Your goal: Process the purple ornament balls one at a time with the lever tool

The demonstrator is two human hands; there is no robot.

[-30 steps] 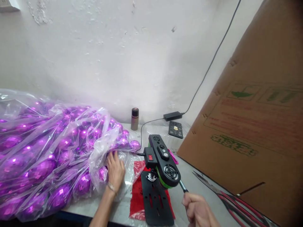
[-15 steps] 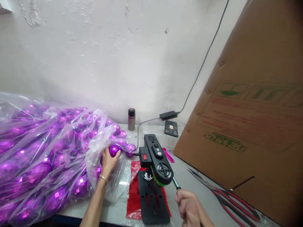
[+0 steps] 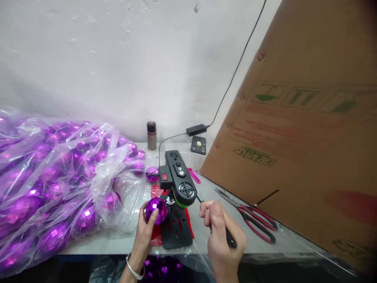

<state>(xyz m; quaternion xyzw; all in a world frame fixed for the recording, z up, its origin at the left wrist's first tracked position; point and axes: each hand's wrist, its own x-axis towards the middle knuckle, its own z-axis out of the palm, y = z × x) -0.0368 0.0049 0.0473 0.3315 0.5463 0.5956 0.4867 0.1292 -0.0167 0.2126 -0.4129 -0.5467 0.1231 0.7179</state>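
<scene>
A shiny purple mirrored ball [image 3: 156, 210] is pinched in my left hand [image 3: 145, 228], held at the left side of a small black press-like machine [image 3: 180, 177]. The machine has a round vented head, a red switch on a side box and a slotted black base plate [image 3: 177, 236]. My right hand [image 3: 221, 232] is wrapped round the black grip of the machine's lever [image 3: 231, 239], to the right of its head. Under the base lies a red sheet [image 3: 156, 235], partly hidden.
A clear plastic bag [image 3: 100, 184] full of purple balls fills the left. One loose purple ball [image 3: 152, 173] sits behind the machine. Scissors [image 3: 250, 216] lie right, before a large cardboard box [image 3: 279, 129]. A dark-capped bottle [image 3: 151, 136], phone [image 3: 198, 145] and power adapter [image 3: 196, 130] stand behind.
My left hand has brought a purple ball from the bag's mouth to the machine. My right hand still grips the lever. The whole view has shifted slightly.
</scene>
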